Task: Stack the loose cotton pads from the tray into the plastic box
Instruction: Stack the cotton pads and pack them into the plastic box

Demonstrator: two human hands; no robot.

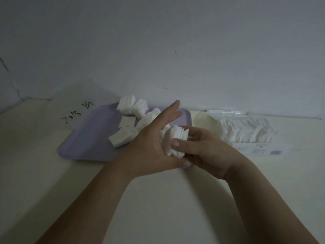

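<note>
Dim, bluish, soft-focus view with darkened, wide-angle-curved edges.

Left grip flat, fingers straight; right grip curled, pinching.

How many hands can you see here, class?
2. The left hand lies flat against the bundle of cotton pads, over the near right corner of the purple tray. The right hand grips that bundle, thumb on its front, left of the plastic box. None seems hidden.
</note>
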